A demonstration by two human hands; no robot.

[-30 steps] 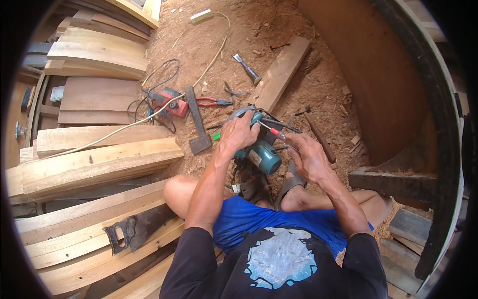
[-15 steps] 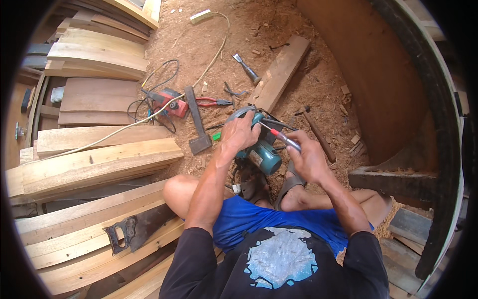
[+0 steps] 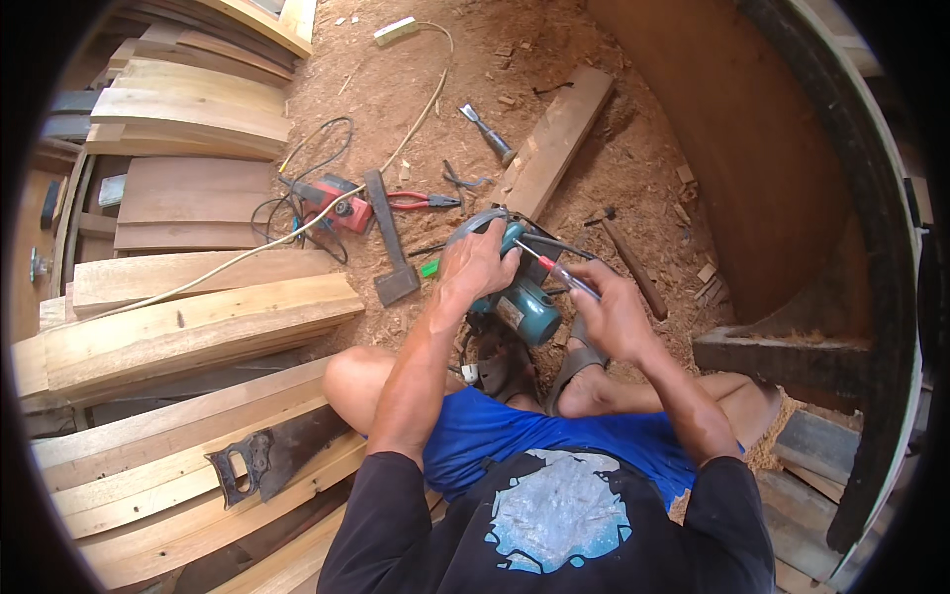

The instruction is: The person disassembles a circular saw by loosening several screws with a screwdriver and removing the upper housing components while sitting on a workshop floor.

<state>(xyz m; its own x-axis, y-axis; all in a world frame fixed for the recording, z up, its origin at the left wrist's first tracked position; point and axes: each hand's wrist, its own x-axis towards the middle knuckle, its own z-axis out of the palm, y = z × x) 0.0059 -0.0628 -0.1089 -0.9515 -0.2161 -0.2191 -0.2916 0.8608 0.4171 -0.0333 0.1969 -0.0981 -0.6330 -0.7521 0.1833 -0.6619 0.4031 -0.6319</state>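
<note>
A teal circular saw (image 3: 530, 313) rests on the ground between my feet, its rounded guard toward the far side. My left hand (image 3: 477, 263) is closed around the saw's upper part near the guard. A screwdriver (image 3: 567, 276) with a red and clear handle is gripped in my right hand (image 3: 614, 309). The screwdriver's shaft points left and away, and its tip meets the saw body close to my left fingers. What exactly the tip touches is too small to make out.
A hammer-like tool (image 3: 392, 243), red-handled pliers (image 3: 424, 201), a red power tool (image 3: 334, 203) and a chisel (image 3: 487, 134) lie on the sawdust. Stacked boards (image 3: 198, 322) fill the left, with a handsaw (image 3: 272, 455) on them. A curved wooden panel (image 3: 732, 148) stands at right.
The screwdriver handle has turned slightly in my right hand, while its tip stays at the same place on the saw. My left hand keeps its hold.
</note>
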